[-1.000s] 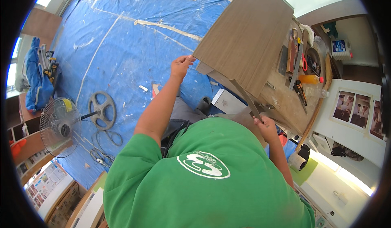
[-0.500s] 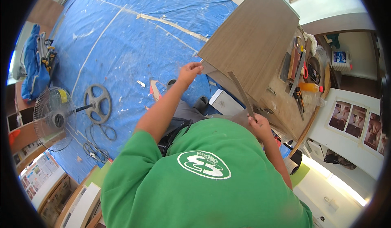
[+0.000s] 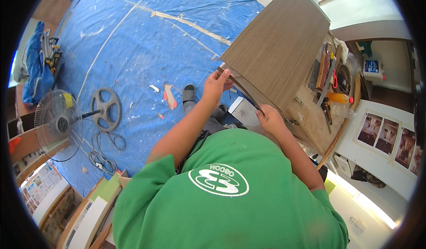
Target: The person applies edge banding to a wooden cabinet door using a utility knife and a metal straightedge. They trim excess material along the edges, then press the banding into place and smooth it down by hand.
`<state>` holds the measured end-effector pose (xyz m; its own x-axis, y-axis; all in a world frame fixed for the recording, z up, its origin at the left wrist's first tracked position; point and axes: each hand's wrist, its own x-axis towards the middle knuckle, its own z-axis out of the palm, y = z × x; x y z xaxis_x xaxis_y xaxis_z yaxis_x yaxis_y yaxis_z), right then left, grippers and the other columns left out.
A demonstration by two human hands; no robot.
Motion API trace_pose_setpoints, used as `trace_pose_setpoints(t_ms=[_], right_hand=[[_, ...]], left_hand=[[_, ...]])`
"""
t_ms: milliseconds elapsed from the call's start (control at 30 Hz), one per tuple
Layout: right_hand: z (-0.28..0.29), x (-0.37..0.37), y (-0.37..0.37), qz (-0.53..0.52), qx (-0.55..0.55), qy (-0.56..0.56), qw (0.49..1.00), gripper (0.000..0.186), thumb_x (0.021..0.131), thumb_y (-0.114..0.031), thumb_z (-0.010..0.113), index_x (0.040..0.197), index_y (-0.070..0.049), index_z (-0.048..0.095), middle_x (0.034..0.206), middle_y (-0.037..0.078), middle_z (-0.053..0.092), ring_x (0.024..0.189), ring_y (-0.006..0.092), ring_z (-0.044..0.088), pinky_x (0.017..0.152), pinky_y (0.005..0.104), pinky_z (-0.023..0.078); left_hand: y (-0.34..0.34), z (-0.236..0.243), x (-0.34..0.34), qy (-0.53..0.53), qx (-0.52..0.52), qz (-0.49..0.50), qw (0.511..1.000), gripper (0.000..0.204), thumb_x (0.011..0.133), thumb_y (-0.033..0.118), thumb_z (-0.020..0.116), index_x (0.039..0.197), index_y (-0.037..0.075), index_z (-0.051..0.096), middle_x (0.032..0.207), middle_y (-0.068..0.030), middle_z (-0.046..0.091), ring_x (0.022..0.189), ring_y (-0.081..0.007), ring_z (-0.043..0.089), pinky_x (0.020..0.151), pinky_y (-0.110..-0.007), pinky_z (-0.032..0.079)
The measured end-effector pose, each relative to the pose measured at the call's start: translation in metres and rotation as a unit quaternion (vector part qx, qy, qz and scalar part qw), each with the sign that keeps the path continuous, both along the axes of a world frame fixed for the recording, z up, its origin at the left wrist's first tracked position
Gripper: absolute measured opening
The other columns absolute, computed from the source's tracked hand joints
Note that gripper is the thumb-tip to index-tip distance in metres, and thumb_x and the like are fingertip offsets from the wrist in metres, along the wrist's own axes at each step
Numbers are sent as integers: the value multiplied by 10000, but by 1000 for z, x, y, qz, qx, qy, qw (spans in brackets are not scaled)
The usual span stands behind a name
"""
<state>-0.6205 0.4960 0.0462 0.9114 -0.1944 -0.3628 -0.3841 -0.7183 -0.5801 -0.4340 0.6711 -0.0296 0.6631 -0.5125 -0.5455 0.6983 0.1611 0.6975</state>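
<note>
A thin brown edging strip (image 3: 244, 91) runs between my two hands, just off the near edge of a wood-grain board (image 3: 279, 44). My left hand (image 3: 215, 88) pinches its far-left end between thumb and fingers, close to the board's left corner. At the nearer end, my right hand (image 3: 270, 119) grips the strip in front of my belly. The board lies on a worn wooden workbench (image 3: 308, 122). Whether the strip touches the board's edge is hard to tell.
On the bench's right side lie a metal ruler (image 3: 326, 80), red-handled scissors (image 3: 335, 81), screwdrivers (image 3: 327, 109) and an orange bottle (image 3: 338, 97). Blue sheeting (image 3: 146, 40) covers the floor. A fan (image 3: 62, 122) lies at left with its cord. A white box (image 3: 244, 111) sits below the board.
My left hand has moved right and taken hold of the strip's free end. My right hand has shifted left and up, and the strip now slants between both hands.
</note>
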Motion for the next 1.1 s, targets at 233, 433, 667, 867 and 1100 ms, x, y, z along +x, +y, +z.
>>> trace_pose_setpoints(t_ms=[233,433,667,867,1100], right_hand=[[3,2,-2,-97,27,64,993,449,939,-236,638,1283,51,617,1268,266,657,1199,410,626,1027,402,485],[-18,-17,-7,-101,-14,42,994,397,952,-236,614,1256,19,634,1217,262,666,1159,417,631,996,423,491],[-44,-31,-6,-131,-40,-4,991,308,940,-166,594,1204,-17,651,1145,248,670,1093,435,629,933,454,506],[-64,-41,-4,-141,-82,-30,986,245,938,-161,602,1166,-103,671,1035,185,664,978,415,641,834,483,524],[-67,-45,-4,-187,-113,-31,975,161,937,-161,609,1071,-92,664,1005,159,666,949,408,640,797,485,521]], left_hand=[[-7,-11,17,25,-21,40,999,326,1004,292,673,1208,59,571,1129,-79,683,974,-211,699,878,-359,577],[-9,-22,25,40,-29,20,999,399,996,258,684,1298,43,535,1179,-90,672,1041,-235,703,891,-366,576],[-6,-31,28,32,-18,29,999,567,995,225,685,1461,14,442,1247,-120,665,1035,-217,688,942,-387,568],[3,-41,33,43,-58,26,997,529,1016,200,650,1466,24,435,1257,-132,658,1035,-228,684,972,-422,559],[3,-43,38,30,-12,29,999,454,1015,195,653,1398,27,480,1233,-125,662,1046,-247,695,952,-407,572]])
